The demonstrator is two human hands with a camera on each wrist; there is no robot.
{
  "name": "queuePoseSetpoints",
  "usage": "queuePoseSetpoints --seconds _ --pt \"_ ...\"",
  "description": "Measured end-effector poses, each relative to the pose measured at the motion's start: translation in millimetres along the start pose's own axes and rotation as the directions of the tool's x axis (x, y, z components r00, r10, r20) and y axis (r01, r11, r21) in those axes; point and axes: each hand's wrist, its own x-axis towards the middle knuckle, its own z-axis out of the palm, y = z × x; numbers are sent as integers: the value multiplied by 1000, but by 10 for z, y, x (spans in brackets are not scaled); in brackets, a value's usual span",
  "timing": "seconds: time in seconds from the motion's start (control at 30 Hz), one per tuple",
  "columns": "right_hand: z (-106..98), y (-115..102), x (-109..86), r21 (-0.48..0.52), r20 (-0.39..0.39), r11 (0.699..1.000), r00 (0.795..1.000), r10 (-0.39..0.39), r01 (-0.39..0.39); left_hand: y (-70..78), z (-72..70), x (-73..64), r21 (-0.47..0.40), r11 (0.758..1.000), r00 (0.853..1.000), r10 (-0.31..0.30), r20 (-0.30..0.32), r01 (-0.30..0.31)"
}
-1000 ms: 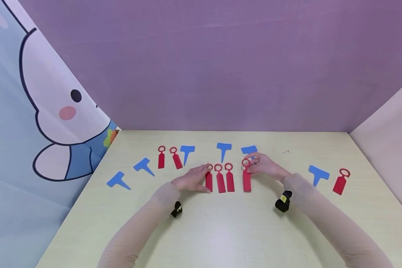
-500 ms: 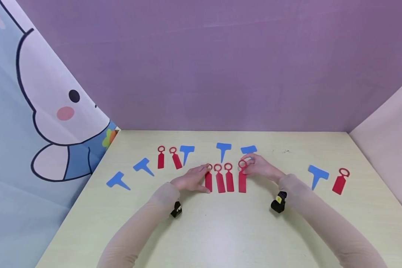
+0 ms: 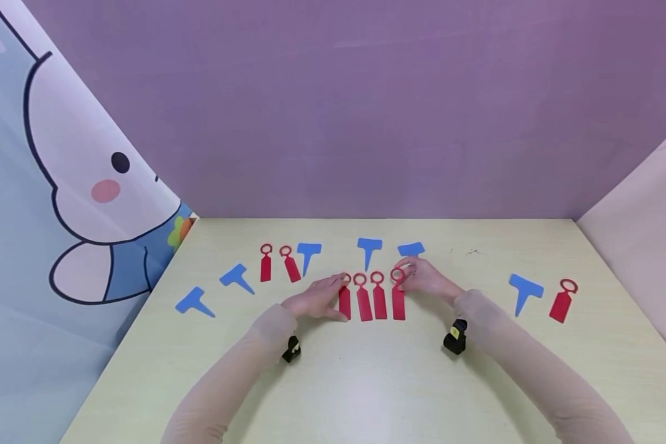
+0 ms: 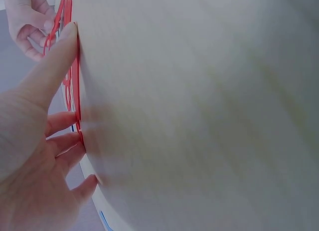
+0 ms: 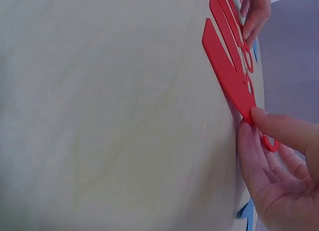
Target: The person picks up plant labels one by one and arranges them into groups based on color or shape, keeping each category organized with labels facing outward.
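My right hand [image 3: 426, 277] pinches a flat red tag with a ring at its top [image 3: 398, 305] between thumb and fingers, near the ring. In the right wrist view this tag [image 5: 227, 69] is tilted, and its lower end looks raised off the tabletop. To its left, two similar red tags, one upright [image 3: 380, 302] and one slightly slanted [image 3: 364, 304], lie side by side. At the row's left end my left hand [image 3: 316, 298] touches another red tag [image 3: 345, 304], thumb at the bottom and fingertips at the ring, the fingers spread and fairly straight.
Two red tags [image 3: 266, 269] lie behind on the left, one [image 3: 560, 306] on the far right. Several blue T-shaped plant labels [image 3: 369, 245] are scattered along the back and both sides. A purple wall [image 3: 366, 123] closes off the pale table [image 3: 338, 394].
My right hand has moved left with its red tag, bringing it closer to the other red tags in the row. The left hand has stayed in place.
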Motion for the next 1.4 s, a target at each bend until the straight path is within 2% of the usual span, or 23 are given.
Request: queuePoseSetpoints --seconds 0.4,0.93,1.17,1.4 --pt "55 -31 37 -158 -57 987 998 29 -38 -22 11 -10 -5 1000 1000 5 2 -5" --pt "70 -55 51 -291 -55 955 998 42 -56 5 0 -21 -20 1000 1000 -1 -2 1" --pt "78 -65 19 -295 -83 954 996 33 -56 -2 11 -17 -17 1000 1000 2 -8 -2" --pt "45 -74 -87 -258 -112 966 993 -27 -3 -13 29 -6 -16 1000 1000 -2 -9 2"
